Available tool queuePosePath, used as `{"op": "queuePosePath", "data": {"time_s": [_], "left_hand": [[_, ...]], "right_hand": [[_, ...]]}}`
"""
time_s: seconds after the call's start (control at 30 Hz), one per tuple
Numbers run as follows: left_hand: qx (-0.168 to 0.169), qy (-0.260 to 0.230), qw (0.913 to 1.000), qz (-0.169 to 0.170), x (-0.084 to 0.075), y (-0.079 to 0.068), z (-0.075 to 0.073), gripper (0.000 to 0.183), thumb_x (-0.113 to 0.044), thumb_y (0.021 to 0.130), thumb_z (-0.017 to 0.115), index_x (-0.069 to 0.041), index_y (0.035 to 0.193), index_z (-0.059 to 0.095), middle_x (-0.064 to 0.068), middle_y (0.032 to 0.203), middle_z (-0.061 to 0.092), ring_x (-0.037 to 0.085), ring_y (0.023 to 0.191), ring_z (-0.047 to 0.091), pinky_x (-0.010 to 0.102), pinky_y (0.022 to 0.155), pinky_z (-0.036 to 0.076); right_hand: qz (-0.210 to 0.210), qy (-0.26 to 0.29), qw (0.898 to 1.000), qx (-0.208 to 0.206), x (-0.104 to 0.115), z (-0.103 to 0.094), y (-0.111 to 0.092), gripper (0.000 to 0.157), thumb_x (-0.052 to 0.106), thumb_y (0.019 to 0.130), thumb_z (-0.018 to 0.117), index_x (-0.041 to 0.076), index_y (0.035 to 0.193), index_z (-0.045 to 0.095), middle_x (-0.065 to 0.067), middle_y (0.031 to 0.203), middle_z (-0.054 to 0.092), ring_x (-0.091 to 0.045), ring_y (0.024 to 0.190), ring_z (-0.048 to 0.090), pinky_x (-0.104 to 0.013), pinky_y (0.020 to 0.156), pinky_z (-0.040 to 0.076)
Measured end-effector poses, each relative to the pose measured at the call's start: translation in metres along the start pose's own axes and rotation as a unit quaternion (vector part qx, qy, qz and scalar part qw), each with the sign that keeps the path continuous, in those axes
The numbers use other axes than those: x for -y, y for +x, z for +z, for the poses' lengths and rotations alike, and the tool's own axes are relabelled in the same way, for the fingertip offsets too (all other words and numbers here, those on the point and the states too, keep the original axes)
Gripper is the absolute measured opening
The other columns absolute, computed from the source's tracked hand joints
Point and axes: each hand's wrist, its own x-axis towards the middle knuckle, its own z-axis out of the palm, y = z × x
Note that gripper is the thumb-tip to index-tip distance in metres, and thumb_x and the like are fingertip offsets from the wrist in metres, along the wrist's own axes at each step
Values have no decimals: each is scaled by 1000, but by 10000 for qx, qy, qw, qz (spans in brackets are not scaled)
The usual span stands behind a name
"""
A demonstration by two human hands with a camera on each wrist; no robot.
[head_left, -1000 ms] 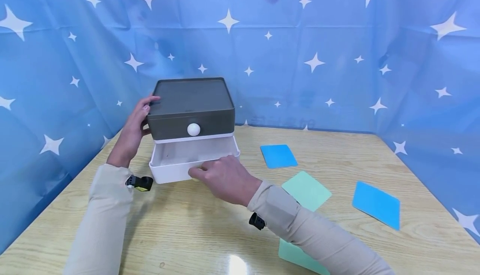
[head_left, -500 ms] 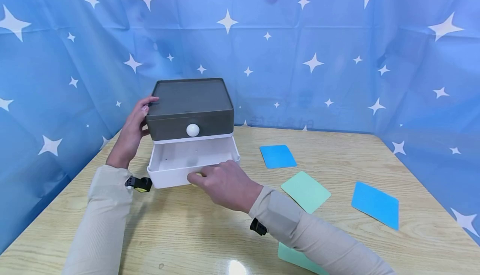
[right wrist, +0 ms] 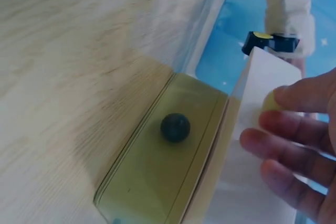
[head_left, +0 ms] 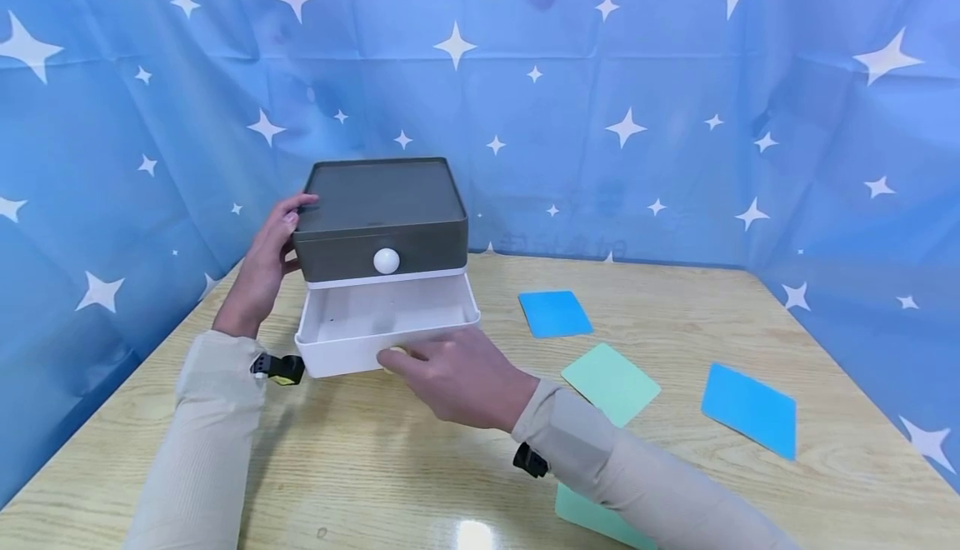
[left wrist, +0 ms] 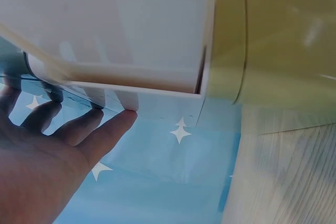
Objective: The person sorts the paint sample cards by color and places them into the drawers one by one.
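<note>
A small two-drawer box (head_left: 382,192) with a dark grey upper part stands at the left of the table. Its lower white drawer (head_left: 337,357) is pulled out toward me, and the inside is bare apart from tiny dark specks. My right hand (head_left: 465,375) pinches the drawer's pale yellowish knob (right wrist: 269,103) between thumb and forefinger; the other fingers lie against or close to the drawer front. Against the box's left side rests my left hand (head_left: 262,267), one finger reaching over the top edge. In the left wrist view its fingers (left wrist: 113,132) are fairly straight, tips touching the side.
The upper drawer is closed and has a round white knob (head_left: 386,261). Right of the box lie two blue cards (head_left: 557,314) and two mint-green cards (head_left: 612,383), one partly under my right forearm. A blue star-patterned cloth (head_left: 540,117) hangs behind the wooden table (head_left: 375,483).
The white drawer has come a little further out toward me with my right hand on its knob, then stopped. My right wrist has shifted slightly right and down. The left hand has stayed put.
</note>
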Motion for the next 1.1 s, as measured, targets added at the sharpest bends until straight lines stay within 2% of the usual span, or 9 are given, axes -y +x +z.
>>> {"op": "queuePosePath", "data": {"time_s": [0.13, 0.33, 0.5, 0.63, 0.77, 0.9, 1.1], "left_hand": [[-2, -29, 10000, 29, 1, 1, 0, 55, -52, 108, 23, -28, 157, 30, 6, 169, 11, 45, 150, 22, 74, 112, 22], [-32, -4, 10000, 27, 2, 0, 0, 54, -51, 108, 23, -29, 157, 30, 7, 168, 13, 45, 150, 23, 74, 112, 22], [-37, 36, 10000, 11, 2, 1, 1, 54, -51, 108, 22, -30, 157, 30, 7, 168, 14, 45, 150, 23, 75, 112, 22], [-45, 42, 10000, 1, 1, 1, 1, 53, -51, 108, 22, -30, 156, 30, 7, 169, 14, 45, 150, 23, 75, 112, 22], [-61, 36, 10000, 16, 1, 1, 1, 53, -50, 108, 22, -30, 156, 30, 6, 169, 12, 46, 150, 22, 76, 112, 22], [-75, 46, 10000, 6, 2, 1, 2, 53, -49, 108, 22, -28, 157, 31, 4, 170, 10, 46, 151, 21, 75, 112, 21], [-106, 30, 9999, 24, 2, 1, 2, 54, -50, 108, 23, -27, 157, 31, 4, 170, 11, 45, 151, 20, 75, 112, 21]], "right_hand": [[-39, 263, 9996, -75, -8, -4, -11, 20, 17, 90, 69, 22, 109, 68, 11, 73, 68, -3, 65, 64, -22, 58, 53], [-192, 668, 9975, 129, -22, -6, -33, 17, 18, 90, 71, 19, 107, 71, 10, 66, 63, -3, 53, 51, -16, 51, 38], [-51, 978, 9950, 175, -34, -2, -52, 9, 14, 89, 71, 16, 98, 72, 11, 70, 66, -2, 51, 52, -11, 51, 33], [213, 1154, 9927, 272, -47, -2, -65, 12, 11, 86, 75, 15, 98, 72, 9, 76, 72, -1, 51, 53, -10, 52, 35], [648, 1313, 9881, 465, -59, -2, -77, 12, 9, 86, 75, 14, 97, 73, 7, 78, 73, 0, 53, 52, -11, 54, 38], [1181, 1402, 9793, 862, -71, -2, -94, 11, 8, 87, 75, 14, 96, 73, 6, 80, 73, 1, 57, 51, -14, 56, 43], [1840, 1221, 9585, 1802, -82, -6, -123, 13, 14, 88, 76, 14, 100, 73, 7, 83, 72, -1, 64, 59, -18, 59, 48]]}}
